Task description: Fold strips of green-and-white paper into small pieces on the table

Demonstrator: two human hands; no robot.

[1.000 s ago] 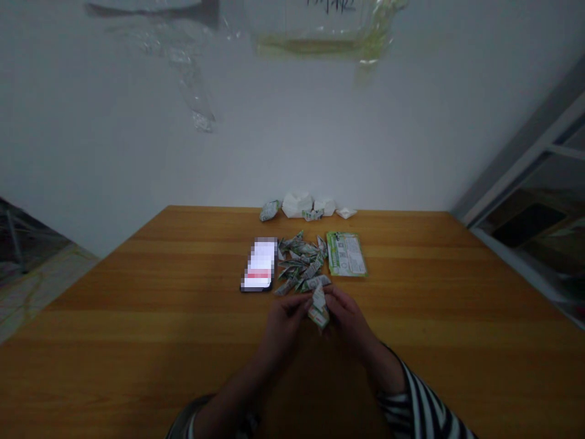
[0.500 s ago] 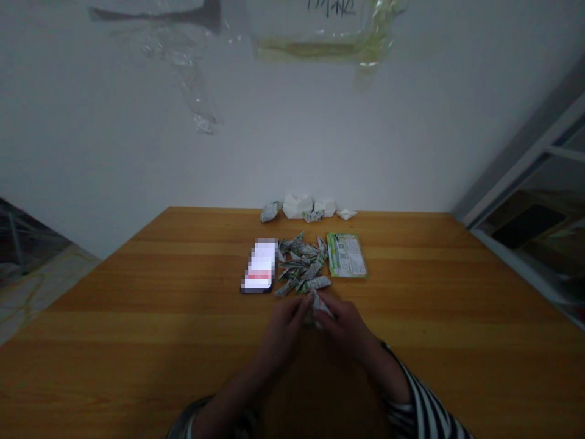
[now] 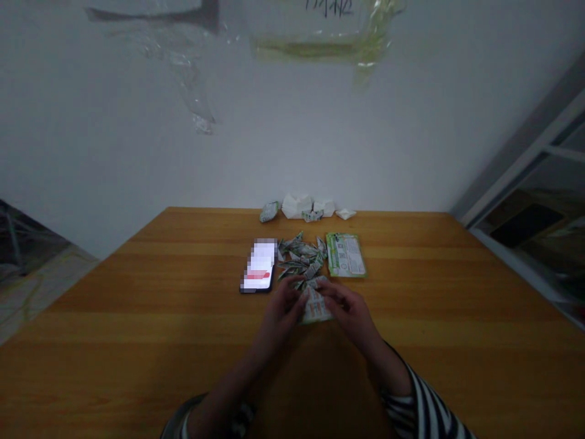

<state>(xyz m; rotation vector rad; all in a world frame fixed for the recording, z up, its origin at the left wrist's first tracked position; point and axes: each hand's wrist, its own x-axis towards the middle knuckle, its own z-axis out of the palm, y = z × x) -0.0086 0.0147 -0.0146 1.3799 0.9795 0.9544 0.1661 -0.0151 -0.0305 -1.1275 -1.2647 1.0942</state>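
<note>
- One printed paper piece point(image 3: 316, 308), pale with reddish marks, is between the left hand point(image 3: 282, 312) and the right hand point(image 3: 353, 314), at the near side of the pile; whether it touches the bench point(image 3: 137, 317) cannot be told.
- The left hand's grip is narrow, with thumb and fingers on the paper's left edge.
- The right hand's grip is narrow too, holding the opposite edge, its fingers bent over the upper corner.
- A striped sleeve point(image 3: 427, 396) covers the right forearm up to near the wrist.
- Just beyond the hands lies a loose pile of folded papers point(image 3: 299, 249), green and white, its nearest pieces partly hidden by the fingers.
- Left of that pile, just beside it, a phone point(image 3: 260, 263) lies with its screen lit and pixelated.
- Right of the pile, a flat green-edged packet point(image 3: 347, 256) lies on the wood.
- Along the far edge, near the wall point(image 3: 292, 134), sit a crumpled wrapper point(image 3: 269, 211), white tissues point(image 3: 297, 206), a small printed scrap point(image 3: 312, 216) and a small white piece point(image 3: 346, 214).
</note>
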